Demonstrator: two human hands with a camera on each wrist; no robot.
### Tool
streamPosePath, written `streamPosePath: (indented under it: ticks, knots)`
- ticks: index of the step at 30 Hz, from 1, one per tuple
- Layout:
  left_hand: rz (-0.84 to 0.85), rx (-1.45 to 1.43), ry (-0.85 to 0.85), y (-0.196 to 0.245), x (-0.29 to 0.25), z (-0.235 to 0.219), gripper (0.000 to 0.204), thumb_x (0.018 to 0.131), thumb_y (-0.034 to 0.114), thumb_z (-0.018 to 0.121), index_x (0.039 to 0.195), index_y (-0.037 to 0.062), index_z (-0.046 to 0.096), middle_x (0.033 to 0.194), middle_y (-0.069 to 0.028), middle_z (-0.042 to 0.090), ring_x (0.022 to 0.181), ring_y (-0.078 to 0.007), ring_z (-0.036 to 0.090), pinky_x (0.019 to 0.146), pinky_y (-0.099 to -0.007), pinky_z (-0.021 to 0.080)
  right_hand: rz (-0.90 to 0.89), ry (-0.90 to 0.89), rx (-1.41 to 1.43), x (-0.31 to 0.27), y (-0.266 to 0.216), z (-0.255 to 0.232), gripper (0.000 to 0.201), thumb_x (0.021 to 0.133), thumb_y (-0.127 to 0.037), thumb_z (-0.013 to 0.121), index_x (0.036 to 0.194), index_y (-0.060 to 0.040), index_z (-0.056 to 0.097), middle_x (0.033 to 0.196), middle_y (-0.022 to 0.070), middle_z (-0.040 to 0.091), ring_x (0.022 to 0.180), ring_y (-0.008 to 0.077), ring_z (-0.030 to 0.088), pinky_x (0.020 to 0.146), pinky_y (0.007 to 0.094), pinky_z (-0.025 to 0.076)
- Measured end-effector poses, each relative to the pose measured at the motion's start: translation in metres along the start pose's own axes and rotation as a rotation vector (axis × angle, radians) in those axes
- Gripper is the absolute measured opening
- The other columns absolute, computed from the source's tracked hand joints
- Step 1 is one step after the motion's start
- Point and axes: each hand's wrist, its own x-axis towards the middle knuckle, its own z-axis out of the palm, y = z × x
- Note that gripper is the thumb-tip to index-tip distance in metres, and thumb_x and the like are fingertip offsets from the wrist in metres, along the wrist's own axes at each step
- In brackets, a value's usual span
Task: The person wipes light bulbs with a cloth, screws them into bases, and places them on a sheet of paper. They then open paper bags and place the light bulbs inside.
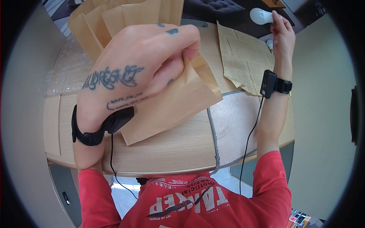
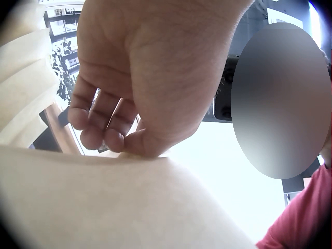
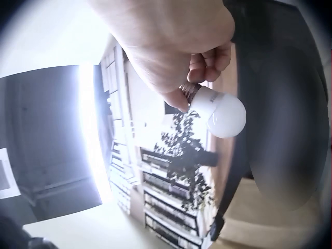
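My left hand (image 1: 140,57) reaches over the table and pinches the upper edge of a flat brown paper bag (image 1: 171,106) between thumb and fingers. In the left wrist view, fingertips and thumb meet at the edge of the bag (image 2: 104,192). Raised at the far right, my right hand (image 1: 283,38) holds a white light bulb (image 1: 261,16) by its base. The right wrist view shows thumb and fingers around the metal screw cap of the bulb (image 3: 226,118), its rounded end pointing away from the hand.
A larger pleated paper bag (image 1: 140,17) stands at the back left, near bubble wrap (image 1: 68,62). Newsprint-patterned paper (image 1: 243,57) lies at the back right, with a second bulb (image 1: 270,45) at its edge. A pale cloth mat (image 1: 235,125) with dark trim covers the table's front right.
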Motion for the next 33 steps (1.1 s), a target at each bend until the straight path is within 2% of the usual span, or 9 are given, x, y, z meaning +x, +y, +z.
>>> streamPosePath:
  ticks: [2, 8, 14, 18, 21, 22, 26, 29, 33]
  knots:
    - [-0.005, 0.003, 0.003, -0.001, -0.001, 0.000, 0.022, 0.074, -0.011, 0.055, 0.088, 0.0053, 0.057, 0.073, -0.0052, 0.055, 0.063, -0.0175, 0.055, 0.057, -0.0269, 0.045, -0.025, -0.093, 0.135, -0.001, -0.012, 0.000, 0.018, 0.093, -0.018, 0.070, 0.103, -0.0024, 0.069, 0.083, -0.0008, 0.062, 0.073, 0.0057, 0.051, 0.068, 0.0213, 0.039]
    - [-0.019, -0.011, 0.000, -0.002, 0.000, 0.001, 0.022, 0.073, -0.011, 0.055, 0.088, 0.0056, 0.057, 0.072, -0.0044, 0.054, 0.063, -0.0173, 0.055, 0.057, -0.0268, 0.045, -0.079, -0.251, 0.109, -0.057, -0.065, 0.031, 0.023, 0.094, -0.017, 0.068, 0.111, -0.0006, 0.067, 0.092, 0.0020, 0.063, 0.082, 0.0068, 0.057, 0.072, 0.0222, 0.045]
    - [-0.012, -0.009, 0.015, -0.003, 0.000, 0.005, 0.022, 0.073, -0.010, 0.055, 0.089, 0.0052, 0.057, 0.073, -0.0045, 0.054, 0.063, -0.0173, 0.055, 0.058, -0.0272, 0.045, -0.037, -0.606, -0.067, -0.092, -0.091, 0.043, 0.025, 0.088, -0.012, 0.070, 0.109, -0.0003, 0.065, 0.095, 0.0028, 0.063, 0.085, 0.0085, 0.059, 0.077, 0.0224, 0.046]
    - [-0.019, -0.009, -0.001, -0.003, 0.001, 0.005, 0.022, 0.074, -0.011, 0.055, 0.089, 0.0046, 0.057, 0.074, -0.0051, 0.055, 0.063, -0.0178, 0.055, 0.058, -0.0274, 0.046, 0.063, -0.763, -0.079, -0.114, -0.104, 0.065, 0.022, 0.081, -0.010, 0.076, 0.100, -0.0031, 0.068, 0.080, -0.0036, 0.060, 0.072, 0.0044, 0.054, 0.064, 0.0198, 0.041]
    - [-0.026, -0.005, -0.005, -0.002, 0.000, 0.005, 0.022, 0.074, -0.011, 0.055, 0.090, 0.0043, 0.058, 0.075, -0.0054, 0.056, 0.064, -0.0186, 0.056, 0.058, -0.0277, 0.046, 0.070, -0.938, -0.389, -0.118, -0.112, 0.070, 0.026, 0.078, -0.010, 0.070, 0.101, -0.0011, 0.063, 0.092, 0.0017, 0.061, 0.087, 0.0097, 0.057, 0.079, 0.0239, 0.045]
    - [-0.029, -0.006, -0.005, -0.002, 0.000, 0.006, 0.022, 0.074, -0.011, 0.055, 0.090, 0.0042, 0.058, 0.075, -0.0055, 0.056, 0.064, -0.0190, 0.056, 0.058, -0.0278, 0.046, -0.118, -0.910, -0.358, -0.121, -0.100, 0.073, 0.023, 0.075, -0.013, 0.073, 0.097, -0.0064, 0.067, 0.072, -0.0029, 0.054, 0.066, 0.0071, 0.048, 0.060, 0.0228, 0.038]
    - [-0.010, -0.022, 0.006, -0.003, 0.001, 0.008, 0.020, 0.075, -0.011, 0.055, 0.089, 0.0037, 0.058, 0.075, -0.0062, 0.056, 0.064, -0.0195, 0.056, 0.058, -0.0284, 0.046, -0.086, -1.018, -0.441, -0.124, -0.094, 0.078, 0.021, 0.078, -0.014, 0.072, 0.096, -0.0062, 0.067, 0.066, 0.0000, 0.050, 0.062, 0.0103, 0.048, 0.057, 0.0267, 0.037]
    - [-0.017, -0.012, -0.004, -0.002, 0.001, 0.008, 0.019, 0.076, -0.010, 0.055, 0.089, 0.0035, 0.058, 0.075, -0.0064, 0.057, 0.064, -0.0195, 0.057, 0.058, -0.0286, 0.046, 0.013, -1.146, -0.538, -0.125, -0.095, 0.082, 0.023, 0.079, -0.014, 0.072, 0.100, -0.0066, 0.068, 0.069, 0.0009, 0.057, 0.064, 0.0105, 0.052, 0.059, 0.0270, 0.040]
    - [-0.004, -0.012, 0.010, -0.002, 0.002, 0.009, 0.019, 0.077, -0.010, 0.054, 0.088, 0.0038, 0.058, 0.075, -0.0062, 0.057, 0.064, -0.0195, 0.056, 0.057, -0.0288, 0.045, 0.027, -1.228, -0.347, -0.127, -0.098, 0.087, 0.030, 0.081, -0.009, 0.071, 0.111, -0.0079, 0.069, 0.088, 0.0028, 0.068, 0.070, 0.0091, 0.057, 0.064, 0.0250, 0.045]
